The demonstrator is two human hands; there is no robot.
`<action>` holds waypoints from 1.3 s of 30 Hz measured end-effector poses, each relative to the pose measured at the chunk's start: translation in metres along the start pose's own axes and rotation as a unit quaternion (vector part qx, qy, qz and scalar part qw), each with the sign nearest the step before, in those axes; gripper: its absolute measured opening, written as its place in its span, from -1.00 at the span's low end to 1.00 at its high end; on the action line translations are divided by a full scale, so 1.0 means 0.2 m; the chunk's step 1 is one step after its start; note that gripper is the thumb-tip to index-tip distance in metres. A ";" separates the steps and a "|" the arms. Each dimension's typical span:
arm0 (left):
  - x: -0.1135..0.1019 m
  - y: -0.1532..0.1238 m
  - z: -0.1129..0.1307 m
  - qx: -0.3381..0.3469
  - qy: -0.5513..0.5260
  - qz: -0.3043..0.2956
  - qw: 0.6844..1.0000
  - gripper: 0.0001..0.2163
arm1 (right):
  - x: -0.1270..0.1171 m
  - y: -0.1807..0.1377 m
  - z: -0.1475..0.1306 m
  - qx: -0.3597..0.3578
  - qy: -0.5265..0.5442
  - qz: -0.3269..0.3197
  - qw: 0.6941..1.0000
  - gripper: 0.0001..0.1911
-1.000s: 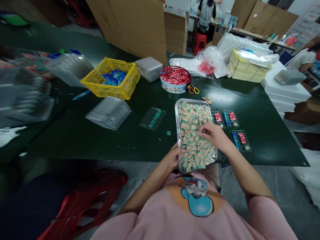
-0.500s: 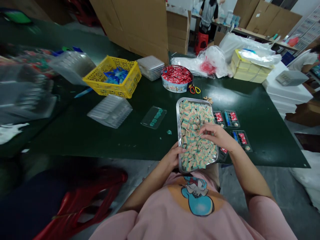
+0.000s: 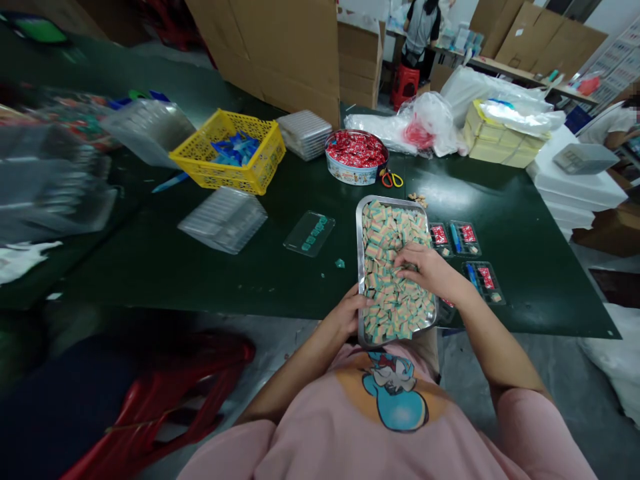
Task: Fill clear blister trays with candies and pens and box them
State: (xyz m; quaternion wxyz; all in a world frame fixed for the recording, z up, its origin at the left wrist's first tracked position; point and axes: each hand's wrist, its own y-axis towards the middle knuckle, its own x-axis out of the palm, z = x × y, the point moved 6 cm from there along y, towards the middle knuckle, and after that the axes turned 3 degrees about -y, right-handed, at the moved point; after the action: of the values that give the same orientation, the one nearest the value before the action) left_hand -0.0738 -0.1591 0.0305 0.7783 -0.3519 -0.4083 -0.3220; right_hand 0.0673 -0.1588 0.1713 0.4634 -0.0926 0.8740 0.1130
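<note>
A metal tray (image 3: 360,247) full of small striped blocks (image 3: 397,320), peach and teal, stands at the table's front edge, close to my body. My left hand (image 3: 354,308) grips its left rim, with the thumb over the edge and the other fingers hidden below. Over the middle of the tray, my right hand (image 3: 420,267) reaches in from the right, its fingers curled down among the blocks. What sits between those fingertips is too small to make out. Right of the tray lie clear plastic trays (image 3: 465,239) holding red packets, blue pieces and small blocks.
Behind the tray stand a round tin (image 3: 353,175) of red packets and scissors (image 3: 393,179). To the left are a yellow basket (image 3: 225,177) with blue pieces, stacked clear plastic trays (image 3: 225,220) and a clear lid (image 3: 310,233). A red chair (image 3: 165,400) stands left of me.
My right hand has shifted slightly left and its fingers have moved among the blocks. The left hand keeps its grip on the tray. The view has moved a little.
</note>
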 end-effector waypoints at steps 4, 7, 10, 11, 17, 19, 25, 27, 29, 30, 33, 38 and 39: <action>-0.02 0.00 0.00 -0.006 -0.001 0.013 1.000 -0.39 | 0.01 -0.04 0.03 -0.002 0.028 0.012 1.000 -0.96; -0.03 0.01 0.00 -0.002 0.003 0.019 1.000 -0.41 | 0.00 -0.06 0.07 0.017 0.057 0.037 0.998 -0.90; -0.02 0.01 0.00 0.004 0.001 0.010 1.000 -0.40 | -0.03 -0.07 0.09 0.029 0.072 0.054 0.996 -0.86; -0.02 0.01 0.00 0.002 -0.001 0.006 1.000 -0.40 | -0.04 -0.06 0.09 0.030 0.072 0.056 0.995 -0.87; -0.01 0.01 -0.01 -0.013 0.003 -0.004 1.000 -0.37 | -0.06 0.01 0.09 0.017 0.047 0.046 0.998 -0.90; 0.00 0.01 -0.01 -0.014 0.002 -0.015 1.000 -0.37 | -0.06 0.04 0.09 0.019 0.032 0.039 0.999 -0.87; -0.02 0.02 -0.03 -0.020 -0.009 -0.016 1.000 -0.38 | -0.06 0.09 0.05 -0.007 -0.017 -0.024 1.000 -0.69; -0.03 0.02 -0.03 -0.021 -0.009 -0.011 1.000 -0.39 | -0.06 0.09 0.05 -0.013 -0.021 -0.029 0.999 -0.70; -0.03 0.02 -0.03 -0.022 -0.009 -0.007 1.000 -0.38 | -0.06 0.09 0.05 -0.014 -0.019 -0.020 1.000 -0.72; -0.02 0.02 -0.03 -0.022 -0.008 -0.006 1.000 -0.37 | -0.06 0.08 0.06 -0.014 -0.017 -0.011 1.000 -0.74; -0.01 0.01 -0.01 -0.019 -0.003 -0.003 1.000 -0.37 | -0.05 0.04 0.09 -0.014 0.000 0.018 1.000 -0.77; 0.00 0.02 0.00 -0.014 -0.004 -0.016 1.000 -0.42 | -0.02 0.01 0.13 -0.012 0.032 0.039 0.999 -0.81; -0.01 0.03 0.00 -0.015 -0.005 -0.015 1.000 -0.41 | -0.01 0.01 0.13 -0.010 0.031 0.041 0.999 -0.83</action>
State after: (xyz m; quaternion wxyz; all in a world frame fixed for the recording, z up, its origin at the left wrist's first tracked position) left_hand -0.0699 -0.1565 0.0275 0.7658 -0.3595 -0.4125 -0.3378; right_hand 0.0886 -0.1500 0.1601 0.4301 -0.0650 0.8898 0.1380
